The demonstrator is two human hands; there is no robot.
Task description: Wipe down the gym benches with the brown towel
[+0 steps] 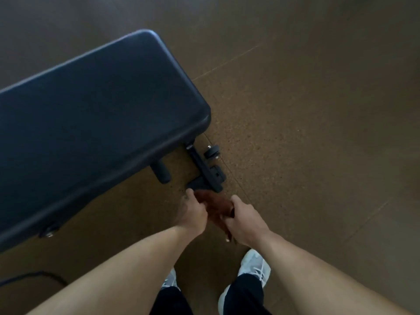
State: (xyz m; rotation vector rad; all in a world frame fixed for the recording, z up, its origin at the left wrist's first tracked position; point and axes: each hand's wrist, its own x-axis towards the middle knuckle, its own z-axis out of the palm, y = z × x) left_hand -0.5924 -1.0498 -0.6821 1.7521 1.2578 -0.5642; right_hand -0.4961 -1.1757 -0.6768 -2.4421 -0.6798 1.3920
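A dark padded gym bench (pixel 97 114) fills the left and centre of the head view, with its rounded end pointing right. The brown towel (pixel 216 204) is bunched between my two hands, just below the bench's corner. My left hand (pixel 193 212) grips the towel's left side. My right hand (pixel 244 221) grips its right side. Both hands are held in the air above the floor, apart from the bench pad. Most of the towel is hidden by my fingers.
Below the bench end, the black metal foot (pixel 208 172) and a small wheel (pixel 211 153) rest on the brown speckled floor (pixel 306 144). My white shoes (pixel 254 268) stand near the bottom edge. A dark cable (pixel 34 277) lies at lower left.
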